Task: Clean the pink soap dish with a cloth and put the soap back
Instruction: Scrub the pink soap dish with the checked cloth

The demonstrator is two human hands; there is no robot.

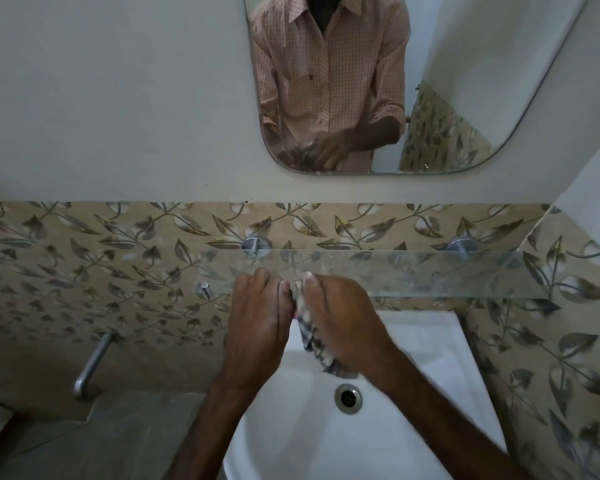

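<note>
Both hands are close together over the white sink (413, 393), just under the front edge of the glass shelf (430, 271). The left hand (258, 317) has its fingers curled round something small. Only a thin bit of pink shows beside its thumb, so this is most likely the pink soap dish (296, 317); the rest of it is hidden. The right hand (340, 320) is closed tight on a checked cloth (314, 344). Its thumb pushes the top of the cloth in toward the dish, and the loose end hangs down toward the drain (348, 399). This looks like the wiping part, so the job seems about half done. To do it well, the left hand should hold the dish firmly, because a wet dish is slippery and could drop into the sink. The right hand should rub the cloth into the corners and along the bottom, where old soap sticks. Turning the dish a little helps reach each side, and a clean part of the cloth works best. The soap is not in sight, so I cannot tell where it waits. It should go back only when the dish is clean.
</note>
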